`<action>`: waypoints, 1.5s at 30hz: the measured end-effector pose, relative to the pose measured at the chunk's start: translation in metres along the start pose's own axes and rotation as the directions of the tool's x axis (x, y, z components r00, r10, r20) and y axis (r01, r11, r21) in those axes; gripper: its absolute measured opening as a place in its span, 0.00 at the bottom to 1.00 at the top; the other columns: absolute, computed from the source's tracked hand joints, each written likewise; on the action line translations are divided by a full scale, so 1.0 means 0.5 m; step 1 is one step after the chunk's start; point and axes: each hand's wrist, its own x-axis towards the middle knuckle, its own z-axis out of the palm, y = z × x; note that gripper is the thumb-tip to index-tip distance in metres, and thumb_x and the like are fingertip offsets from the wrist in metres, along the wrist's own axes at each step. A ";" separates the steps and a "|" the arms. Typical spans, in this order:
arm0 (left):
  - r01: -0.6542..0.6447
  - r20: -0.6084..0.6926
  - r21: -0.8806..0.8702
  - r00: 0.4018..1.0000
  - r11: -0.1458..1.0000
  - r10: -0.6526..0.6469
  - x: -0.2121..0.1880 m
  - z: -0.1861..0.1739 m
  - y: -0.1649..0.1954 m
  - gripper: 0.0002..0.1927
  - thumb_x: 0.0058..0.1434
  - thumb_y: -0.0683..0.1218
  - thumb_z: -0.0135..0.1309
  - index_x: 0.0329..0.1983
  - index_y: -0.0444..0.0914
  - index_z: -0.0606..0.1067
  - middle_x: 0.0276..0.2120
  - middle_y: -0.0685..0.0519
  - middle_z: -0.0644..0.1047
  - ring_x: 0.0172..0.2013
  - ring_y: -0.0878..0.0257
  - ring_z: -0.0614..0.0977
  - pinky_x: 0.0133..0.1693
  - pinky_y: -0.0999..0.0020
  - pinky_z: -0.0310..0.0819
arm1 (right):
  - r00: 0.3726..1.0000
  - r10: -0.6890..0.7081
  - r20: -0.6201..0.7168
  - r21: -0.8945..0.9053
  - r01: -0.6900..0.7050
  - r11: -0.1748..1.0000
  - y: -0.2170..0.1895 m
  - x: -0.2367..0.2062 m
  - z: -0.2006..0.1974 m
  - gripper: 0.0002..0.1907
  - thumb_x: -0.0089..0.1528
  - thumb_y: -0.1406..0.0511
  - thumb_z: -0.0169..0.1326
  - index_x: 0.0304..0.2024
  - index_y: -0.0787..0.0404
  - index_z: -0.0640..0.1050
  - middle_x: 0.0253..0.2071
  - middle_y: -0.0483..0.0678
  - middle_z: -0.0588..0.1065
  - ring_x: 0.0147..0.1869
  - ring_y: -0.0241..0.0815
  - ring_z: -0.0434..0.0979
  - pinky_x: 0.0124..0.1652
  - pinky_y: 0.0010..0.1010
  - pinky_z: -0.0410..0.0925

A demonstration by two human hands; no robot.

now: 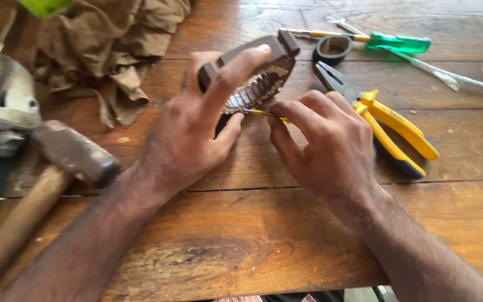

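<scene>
On the worn brown wooden table (286,223) | left hand (191,134) clamped around a dark curved metal part with coiled windings (258,84), propped near table centre | right hand (331,145) pinched a thin yellow-handled tool (264,113), tip at windings | advice: keep part braced, press gently | beyond: yellow-handled pliers (387,126), green-handled screwdriver (387,41)

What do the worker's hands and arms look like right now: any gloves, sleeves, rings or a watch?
Both are bare. The left hand and right hand wear no gloves, and no rings show on the visible fingers. Neither wrist carries a watch or band. Both forearms are uncovered down to the bottom edge of the picture, with no sleeve in view. The hands look dusty from work.
</scene>
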 end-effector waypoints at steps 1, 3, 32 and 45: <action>0.022 0.019 -0.018 1.000 1.000 -0.021 0.005 -0.008 0.008 0.48 0.65 0.37 0.66 0.79 0.52 0.50 0.59 0.45 0.64 0.43 0.57 0.82 0.37 0.68 0.85 | 1.000 0.005 -0.011 0.008 -0.005 1.000 -0.001 -0.001 -0.003 0.09 0.63 0.65 0.64 0.46 0.56 0.83 0.38 0.46 0.78 0.43 0.48 0.78 0.42 0.40 0.71; 0.064 0.062 -0.052 0.996 0.997 -0.061 0.015 -0.022 0.021 0.45 0.64 0.35 0.64 0.77 0.50 0.54 0.59 0.45 0.66 0.38 0.60 0.80 0.34 0.68 0.85 | 0.999 0.015 -0.033 0.024 -0.014 1.000 -0.001 -0.004 -0.004 0.09 0.62 0.65 0.65 0.45 0.56 0.83 0.39 0.46 0.78 0.43 0.48 0.78 0.42 0.41 0.71; 0.080 0.037 -0.040 0.996 0.996 -0.078 0.034 -0.041 0.041 0.38 0.66 0.35 0.61 0.74 0.45 0.57 0.54 0.40 0.65 0.45 0.54 0.82 0.37 0.69 0.83 | 1.000 -0.007 -0.028 0.055 0.009 0.998 -0.002 -0.004 0.004 0.10 0.65 0.65 0.62 0.49 0.56 0.80 0.39 0.46 0.74 0.45 0.47 0.76 0.43 0.39 0.71; 0.128 0.073 -0.028 0.989 0.991 -0.126 0.031 -0.041 0.039 0.39 0.68 0.37 0.61 0.76 0.47 0.57 0.52 0.43 0.65 0.40 0.59 0.81 0.36 0.71 0.82 | 1.000 -0.007 -0.023 0.057 0.008 0.998 -0.002 -0.006 0.003 0.10 0.65 0.65 0.61 0.49 0.55 0.80 0.39 0.46 0.74 0.45 0.47 0.76 0.43 0.40 0.71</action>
